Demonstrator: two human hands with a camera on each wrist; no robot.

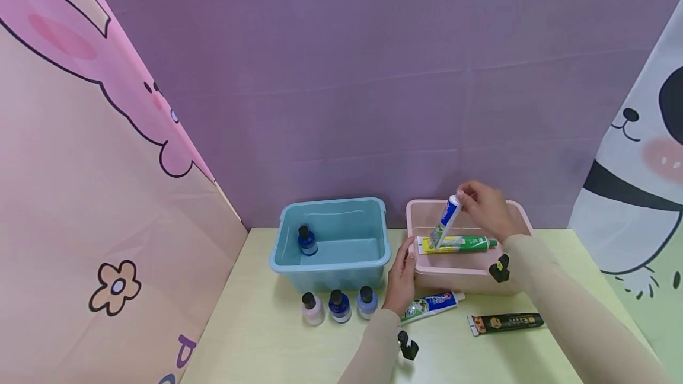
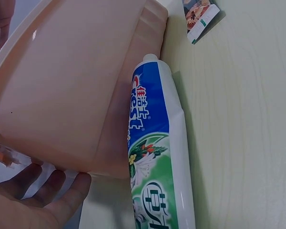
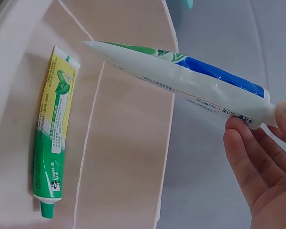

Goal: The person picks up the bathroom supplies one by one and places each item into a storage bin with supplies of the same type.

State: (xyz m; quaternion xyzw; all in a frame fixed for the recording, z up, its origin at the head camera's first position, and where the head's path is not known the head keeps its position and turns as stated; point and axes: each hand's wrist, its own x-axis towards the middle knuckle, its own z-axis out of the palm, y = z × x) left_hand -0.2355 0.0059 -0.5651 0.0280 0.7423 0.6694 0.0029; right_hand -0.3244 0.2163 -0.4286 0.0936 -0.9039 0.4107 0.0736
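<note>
My right hand (image 1: 482, 209) pinches a white, blue and green toothpaste tube (image 3: 181, 81) by its cap end, tilted with its flat end down over the pink bin (image 1: 453, 280). Inside that bin lies a yellow and green Darlie toothpaste tube (image 3: 52, 129). My left hand (image 1: 401, 277) rests at the bin's left front corner; in the left wrist view its fingertips (image 2: 78, 183) touch the outer wall. Beside this hand, a Crest toothpaste tube (image 2: 155, 133) lies on the table along the bin's front.
A blue bin (image 1: 336, 277) with one dark blue bottle (image 1: 307, 240) inside stands left of the pink one. In front of it stand a pale pink bottle (image 1: 313, 309), a dark blue bottle (image 1: 340, 307) and a light blue bottle (image 1: 367, 303). A black tube (image 1: 507, 323) lies at the right front.
</note>
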